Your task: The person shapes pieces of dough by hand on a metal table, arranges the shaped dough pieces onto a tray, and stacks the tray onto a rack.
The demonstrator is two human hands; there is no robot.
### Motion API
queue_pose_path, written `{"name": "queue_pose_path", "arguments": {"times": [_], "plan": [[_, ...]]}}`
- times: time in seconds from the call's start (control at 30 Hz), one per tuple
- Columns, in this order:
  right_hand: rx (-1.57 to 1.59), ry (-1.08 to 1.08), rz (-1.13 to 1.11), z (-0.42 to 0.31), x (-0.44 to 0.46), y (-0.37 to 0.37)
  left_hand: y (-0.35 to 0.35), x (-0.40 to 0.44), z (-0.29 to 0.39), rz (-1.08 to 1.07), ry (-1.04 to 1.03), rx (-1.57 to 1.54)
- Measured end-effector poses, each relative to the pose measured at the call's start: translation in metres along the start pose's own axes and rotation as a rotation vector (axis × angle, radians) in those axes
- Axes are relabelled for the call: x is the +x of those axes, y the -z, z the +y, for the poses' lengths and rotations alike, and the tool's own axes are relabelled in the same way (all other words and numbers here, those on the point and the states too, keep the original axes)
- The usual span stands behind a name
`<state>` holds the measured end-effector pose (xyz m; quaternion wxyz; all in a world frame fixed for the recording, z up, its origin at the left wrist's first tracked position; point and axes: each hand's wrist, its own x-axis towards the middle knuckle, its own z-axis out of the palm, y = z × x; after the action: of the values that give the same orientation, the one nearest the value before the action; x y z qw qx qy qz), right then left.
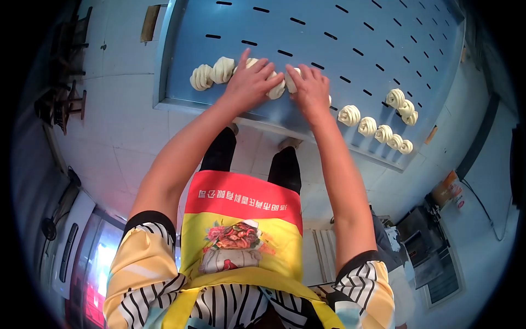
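Pale twisted dough rolls stand in a row along the near edge of a blue slotted metal tray. My left hand curls over the rolls in the middle of the row, its fingers against one dough roll. Part of another roll shows behind its knuckles. Right beside it, my right hand closes around a dough roll, and one more roll is mostly hidden behind that wrist. Left of my hands sit two dough rolls, close together.
Several dough rolls continue the row to the right, with a small cluster of rolls farther in. The tray has a raised metal rim. Dark wooden stools stand at the left; a person's dark clothing shows at lower right.
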<state>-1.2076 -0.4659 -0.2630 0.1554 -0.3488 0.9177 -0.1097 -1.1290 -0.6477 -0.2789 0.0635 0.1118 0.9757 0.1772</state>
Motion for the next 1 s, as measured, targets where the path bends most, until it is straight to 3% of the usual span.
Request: {"name": "queue_pose_path", "arguments": {"times": [0.07, 0.1, 0.2, 0.23, 0.33, 0.57, 0.63, 0.73, 0.83, 0.93, 1.0], "plan": [[0.161, -0.019, -0.073, 0.004, 0.005, -0.019, 0.006, 0.009, -0.005, 0.004, 0.051, 0.007], [0.193, -0.058, 0.039, -0.001, 0.000, -0.017, 0.006, 0.012, -0.008, 0.042, 0.096, 0.016], [0.267, -0.227, 0.026, -0.019, -0.023, -0.016, 0.004, 0.041, -0.026, 0.084, 0.266, 0.009], [0.290, -0.193, 0.046, -0.024, -0.026, -0.023, 0.005, 0.046, -0.028, 0.077, 0.332, -0.003], [0.242, -0.264, 0.080, -0.032, -0.026, -0.041, 0.020, 0.051, -0.029, -0.051, 0.287, 0.023], [0.148, -0.259, 0.088, -0.026, -0.020, -0.045, 0.046, -0.031, -0.062, -0.012, 0.409, 0.002], [0.074, -0.296, 0.052, -0.046, -0.011, -0.006, 0.045, -0.058, -0.060, -0.053, 0.466, 0.048], [0.126, -0.139, 0.133, -0.057, 0.023, 0.025, 0.038, -0.075, -0.058, -0.077, 0.525, 0.046], [0.030, 0.086, 0.118, -0.058, 0.063, 0.005, 0.023, -0.068, -0.073, 0.010, 0.456, -0.036], [0.024, 0.108, -0.024, -0.060, 0.090, -0.018, 0.038, -0.053, -0.082, 0.031, 0.409, -0.136], [0.155, 0.013, 0.015, -0.060, 0.099, -0.030, 0.043, -0.042, -0.094, 0.036, 0.445, -0.056]]}}
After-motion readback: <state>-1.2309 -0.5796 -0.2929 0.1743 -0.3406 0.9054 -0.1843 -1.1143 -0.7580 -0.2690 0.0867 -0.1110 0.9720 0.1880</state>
